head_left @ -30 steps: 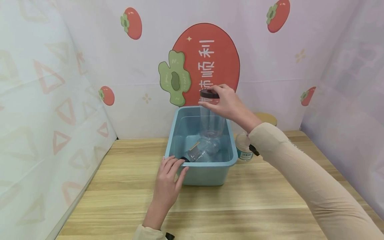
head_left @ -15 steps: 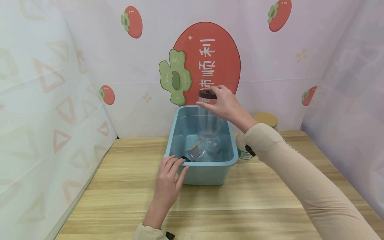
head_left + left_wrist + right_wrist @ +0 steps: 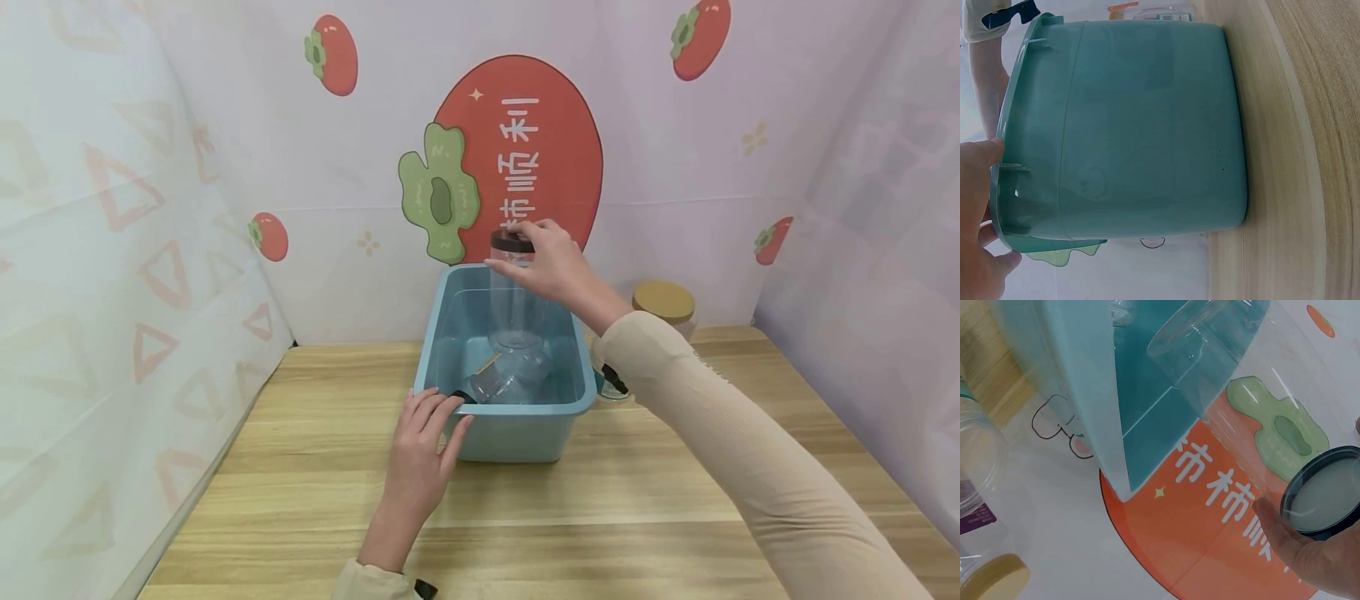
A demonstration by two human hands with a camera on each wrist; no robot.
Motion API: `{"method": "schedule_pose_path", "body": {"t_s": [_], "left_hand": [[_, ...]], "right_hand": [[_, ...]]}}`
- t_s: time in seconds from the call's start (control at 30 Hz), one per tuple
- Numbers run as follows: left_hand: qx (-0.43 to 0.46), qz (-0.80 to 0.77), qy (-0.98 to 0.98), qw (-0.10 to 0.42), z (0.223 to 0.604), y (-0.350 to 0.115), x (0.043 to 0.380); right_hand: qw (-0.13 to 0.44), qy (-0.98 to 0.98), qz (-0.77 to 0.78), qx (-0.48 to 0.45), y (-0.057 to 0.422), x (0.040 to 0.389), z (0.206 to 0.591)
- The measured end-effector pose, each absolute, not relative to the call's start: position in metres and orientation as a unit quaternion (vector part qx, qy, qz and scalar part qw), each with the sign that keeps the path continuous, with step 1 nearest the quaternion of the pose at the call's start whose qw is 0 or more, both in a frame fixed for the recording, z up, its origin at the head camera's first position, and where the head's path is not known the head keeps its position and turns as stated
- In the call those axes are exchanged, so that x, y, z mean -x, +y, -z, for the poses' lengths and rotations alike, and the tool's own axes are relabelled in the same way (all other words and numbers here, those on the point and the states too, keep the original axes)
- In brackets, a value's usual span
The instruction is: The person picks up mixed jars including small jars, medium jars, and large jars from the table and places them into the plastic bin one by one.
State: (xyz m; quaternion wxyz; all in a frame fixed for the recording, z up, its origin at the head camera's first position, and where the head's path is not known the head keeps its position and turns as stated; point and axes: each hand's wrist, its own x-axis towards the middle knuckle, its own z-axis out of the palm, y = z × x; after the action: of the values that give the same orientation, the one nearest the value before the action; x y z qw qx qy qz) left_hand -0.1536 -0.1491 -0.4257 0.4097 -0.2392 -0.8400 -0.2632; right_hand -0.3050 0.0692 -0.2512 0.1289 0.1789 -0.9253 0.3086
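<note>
My right hand point(image 3: 553, 262) holds a tall clear plastic jar point(image 3: 517, 304) by its black lid point(image 3: 1325, 494). The jar is upright, its base within the opening of a blue plastic bin point(image 3: 510, 437). Inside the bin lies another clear jar point(image 3: 506, 379), tipped over, with a black lid point(image 3: 462, 397) toward the near left corner. At that corner, my left hand point(image 3: 420, 450) grips the bin's rim, fingers over the edge and thumb outside. From the left wrist, the same hand point(image 3: 979, 206) shows at the rim, in front of the bin's outer wall point(image 3: 1147, 131).
Right of the bin stands a jar with a yellow lid point(image 3: 663, 302). A smaller clear jar with a teal label point(image 3: 613, 390) is mostly behind my right sleeve. The wooden table point(image 3: 315, 483) meets a printed cloth backdrop point(image 3: 360, 167) behind and at both sides.
My right hand has shifted slightly left and a little down with the clear jar, further over the bin. The left hand stays on the rim.
</note>
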Motion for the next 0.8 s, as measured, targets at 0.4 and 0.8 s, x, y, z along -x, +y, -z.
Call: {"method": "schedule_pose_path", "body": {"t_s": [0.4,0.8], "left_hand": [[0.239,0.267,-0.84,0.407,0.424,-0.149,0.153],[0.243,0.265,-0.837,0.413,0.423,-0.149,0.154]], "right_hand": [[0.131,-0.922,-0.318,-0.175,0.064,0.31,0.258],[0.13,-0.928,-0.301,-0.174,0.059,0.315,0.262]]}}
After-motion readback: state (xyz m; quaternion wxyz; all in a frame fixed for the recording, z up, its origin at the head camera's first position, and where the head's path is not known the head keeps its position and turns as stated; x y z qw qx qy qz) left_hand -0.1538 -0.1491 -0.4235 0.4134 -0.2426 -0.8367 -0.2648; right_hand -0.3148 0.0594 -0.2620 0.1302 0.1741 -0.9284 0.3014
